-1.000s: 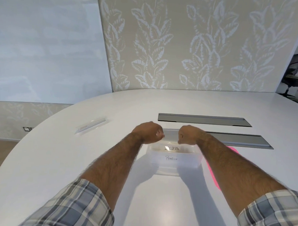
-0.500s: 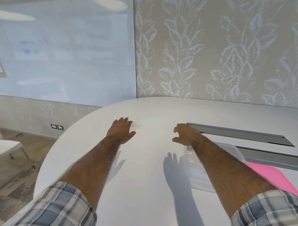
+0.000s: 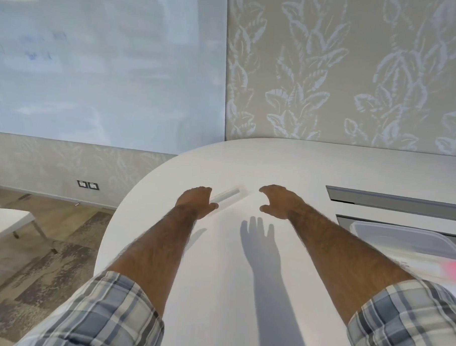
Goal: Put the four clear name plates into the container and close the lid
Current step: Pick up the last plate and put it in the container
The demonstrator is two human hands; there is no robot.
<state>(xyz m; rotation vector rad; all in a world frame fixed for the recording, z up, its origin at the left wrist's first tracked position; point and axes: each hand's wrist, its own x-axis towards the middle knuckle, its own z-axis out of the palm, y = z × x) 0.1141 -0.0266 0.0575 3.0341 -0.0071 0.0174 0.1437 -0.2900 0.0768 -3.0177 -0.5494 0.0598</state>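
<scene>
Two hands flank the name plate [image 3: 225, 194]: left hand [image 3: 196, 202] touching it, right hand [image 3: 280, 203] grip wide, empty.

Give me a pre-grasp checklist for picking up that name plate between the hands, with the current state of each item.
1. Name plate visible on the table: ok.
2. Left hand at the plate's near end: ok; contact: cannot tell.
3. Right hand open, nothing in it: ok.
4. Right hand on the plate: not ok, apart from it.
5. Container open to receive it: ok.
6. Plates already inside: cannot tell.
</scene>
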